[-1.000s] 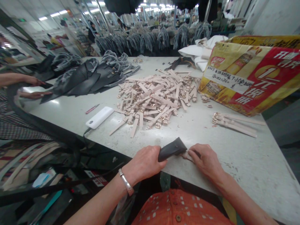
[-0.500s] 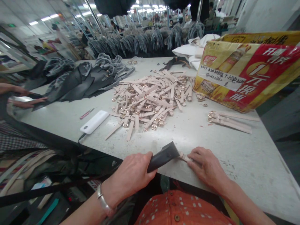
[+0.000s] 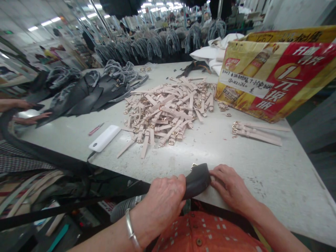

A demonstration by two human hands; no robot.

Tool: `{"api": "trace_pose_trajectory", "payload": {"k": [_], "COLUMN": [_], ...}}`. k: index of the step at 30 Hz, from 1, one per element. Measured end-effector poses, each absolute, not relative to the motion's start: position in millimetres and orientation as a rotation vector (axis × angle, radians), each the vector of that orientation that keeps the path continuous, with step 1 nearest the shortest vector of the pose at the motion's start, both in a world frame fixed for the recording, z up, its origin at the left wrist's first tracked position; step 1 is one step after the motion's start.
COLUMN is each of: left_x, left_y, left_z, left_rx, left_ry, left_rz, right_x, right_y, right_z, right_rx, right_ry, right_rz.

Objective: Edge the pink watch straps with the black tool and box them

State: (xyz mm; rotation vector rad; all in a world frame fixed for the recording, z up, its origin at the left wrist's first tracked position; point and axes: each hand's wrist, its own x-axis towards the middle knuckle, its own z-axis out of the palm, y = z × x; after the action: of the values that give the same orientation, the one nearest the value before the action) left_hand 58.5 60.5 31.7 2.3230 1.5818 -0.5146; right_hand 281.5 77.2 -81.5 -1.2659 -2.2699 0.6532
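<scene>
My left hand (image 3: 166, 194) is wrapped round a black nozzle (image 3: 197, 180) with a grey corrugated hose (image 3: 126, 207) behind it. The nozzle's end lies over a pale pink buckle strap near the table's front edge, hiding most of it. Only its gold buckle (image 3: 193, 167) shows clearly beyond the nozzle. At the nozzle's right end, my right hand (image 3: 229, 183) has its fingertips closed on the strap's end. Ahead of both hands lies a heap of similar buckle straps (image 3: 168, 112).
Several finished-looking straps (image 3: 258, 134) lie at the right, by a yellow and red carton (image 3: 273, 84). A white power bank (image 3: 105, 138) and a small pink tool (image 3: 96, 129) rest left of the heap. Black bag pieces (image 3: 89, 92) lie beyond, near another person's hands (image 3: 28, 119).
My left hand has moved right and slightly toward me, bringing the nozzle across the strap up to my right fingertips. The corrugated hose has come into view. My right hand has barely moved.
</scene>
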Motion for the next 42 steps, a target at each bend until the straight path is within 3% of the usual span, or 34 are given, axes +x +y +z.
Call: {"api": "trace_pose_trajectory", "payload": {"k": [7,16,24,30,42], "left_x": [55.0,65.1,38.0,20.6,44.9], "left_y": [66.8,80.5,90.0,81.4,85.8], "left_z": [45.1,43.7,20.0,28.1,15.4], "left_rx": [2.294,2.451,2.375,2.309,2.33], "left_ry": [1.571,1.512,1.666,1.719,1.68], "left_rz": [-0.642,-0.561,-0.376,-0.45,-0.366], "right_x": [283.2,284.6,283.2,282.4,280.7], "right_y": [74.4,75.0,74.3,75.2,75.8], "right_z": [-88.9,-91.4,-95.2,-93.1,-96.2], "right_rx": [-1.261,-1.28,-1.363,-1.386,-1.348], "right_ry": [-2.171,-2.059,-2.026,-2.023,-2.077], "right_rz": [0.612,0.829,0.808,0.801,0.678]}}
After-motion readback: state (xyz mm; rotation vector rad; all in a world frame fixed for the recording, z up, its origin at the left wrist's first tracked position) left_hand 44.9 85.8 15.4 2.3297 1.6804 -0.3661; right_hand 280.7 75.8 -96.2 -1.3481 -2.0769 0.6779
